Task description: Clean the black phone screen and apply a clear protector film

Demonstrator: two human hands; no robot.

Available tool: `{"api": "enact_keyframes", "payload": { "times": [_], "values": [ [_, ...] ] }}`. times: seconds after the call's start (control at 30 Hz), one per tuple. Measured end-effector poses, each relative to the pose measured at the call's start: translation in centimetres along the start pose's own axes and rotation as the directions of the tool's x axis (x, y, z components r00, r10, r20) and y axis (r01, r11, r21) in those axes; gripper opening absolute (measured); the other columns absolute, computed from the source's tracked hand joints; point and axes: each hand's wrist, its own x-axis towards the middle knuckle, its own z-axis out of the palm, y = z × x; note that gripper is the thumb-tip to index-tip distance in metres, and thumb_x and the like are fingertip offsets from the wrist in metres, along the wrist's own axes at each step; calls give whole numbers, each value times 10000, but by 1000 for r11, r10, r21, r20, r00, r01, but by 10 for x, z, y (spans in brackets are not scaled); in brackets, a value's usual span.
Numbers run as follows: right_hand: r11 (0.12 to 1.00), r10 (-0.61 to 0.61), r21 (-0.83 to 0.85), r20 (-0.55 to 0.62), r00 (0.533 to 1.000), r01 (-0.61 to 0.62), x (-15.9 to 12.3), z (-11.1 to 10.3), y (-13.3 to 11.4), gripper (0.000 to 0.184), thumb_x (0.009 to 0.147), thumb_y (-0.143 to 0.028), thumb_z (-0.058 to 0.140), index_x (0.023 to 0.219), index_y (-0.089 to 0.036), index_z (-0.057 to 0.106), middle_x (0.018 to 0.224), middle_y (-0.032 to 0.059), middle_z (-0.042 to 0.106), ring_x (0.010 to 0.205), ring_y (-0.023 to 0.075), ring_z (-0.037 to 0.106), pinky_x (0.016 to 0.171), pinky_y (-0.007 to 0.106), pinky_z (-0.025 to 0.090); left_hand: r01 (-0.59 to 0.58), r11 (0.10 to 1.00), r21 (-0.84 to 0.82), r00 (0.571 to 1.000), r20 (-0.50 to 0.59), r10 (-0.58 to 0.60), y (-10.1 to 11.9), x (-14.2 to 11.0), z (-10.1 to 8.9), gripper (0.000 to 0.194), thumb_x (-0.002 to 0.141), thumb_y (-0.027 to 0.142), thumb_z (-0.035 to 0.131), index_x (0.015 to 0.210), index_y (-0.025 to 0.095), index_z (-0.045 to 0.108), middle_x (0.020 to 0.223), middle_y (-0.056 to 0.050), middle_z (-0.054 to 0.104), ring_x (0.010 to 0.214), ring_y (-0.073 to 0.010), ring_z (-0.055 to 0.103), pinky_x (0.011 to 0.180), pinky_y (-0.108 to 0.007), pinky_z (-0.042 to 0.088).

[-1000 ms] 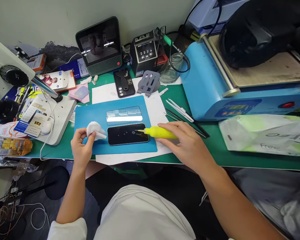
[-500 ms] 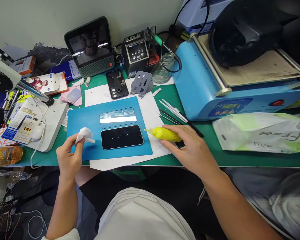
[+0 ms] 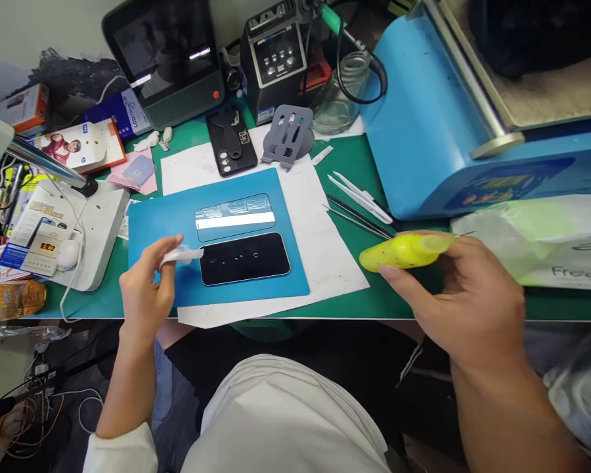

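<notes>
- Right hand (image 3: 473,295): has pulled away rightward from the phone, gripping a yellow soft-looking bottle with a needle tip (image 3: 404,252) between thumb and fingers; the bottle is flipped, nozzle end now facing right.
- Left hand (image 3: 148,289): pinching a folded white pad (image 3: 182,255) between thumb and index finger; it has come closer to the phone, pad's tip at the phone's left end (contact or just above, can't tell).
- Black-screened phone with a pale frame (image 3: 246,259): just right of the left hand, well left of the right hand, flat on a blue rectangular mat (image 3: 162,217); small clear-looking spots (image 3: 255,255) on its screen.
- Meaning: dispensing looks finished or paused, the screen is free of the bottle, and work appears to shift to the pad.
- Transparent rounded-rectangle sheet (image 3: 234,217): ahead and right of the left hand, just beyond the phone, untouched.
- White and dark slim tools (image 3: 359,197): ahead and left of the right hand, on the green worktop (image 3: 354,305), also untouched.
</notes>
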Motion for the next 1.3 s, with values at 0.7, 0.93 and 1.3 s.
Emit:
{"api": "enact_keyframes", "payload": {
  "times": [0.7,0.93,1.3],
  "values": [
    [793,-551,-147,-586,594,591,-8,13,-6,655,779,-552,816,1393,-366,684,921,92,685,569,223,538,412,389,405,-257,961,-105,917,287,277,20,47,35,188,984,95,525,1103,236,562,1198,-63,800,1146,-255,770,788,-305,572],
    [855,-517,183,217,828,486,24,57,-105,357,977,-245,648,1333,-234,615,1216,136,738,1128,317,684,947,490,578,-401,901,-169,841,322,435,38,47,43,225,921,39,513,1023,239,524,1221,-47,779,1211,-228,721,915,-332,553],
    [802,-595,145,289,750,580,55,66,-93,240,1022,-135,506,986,-224,726,1024,83,802,980,251,736,893,427,579,-633,770,74,760,249,601,44,66,52,270,894,-23,424,879,223,533,997,-71,668,885,-221,602,725,-348,456]
  ]
}}
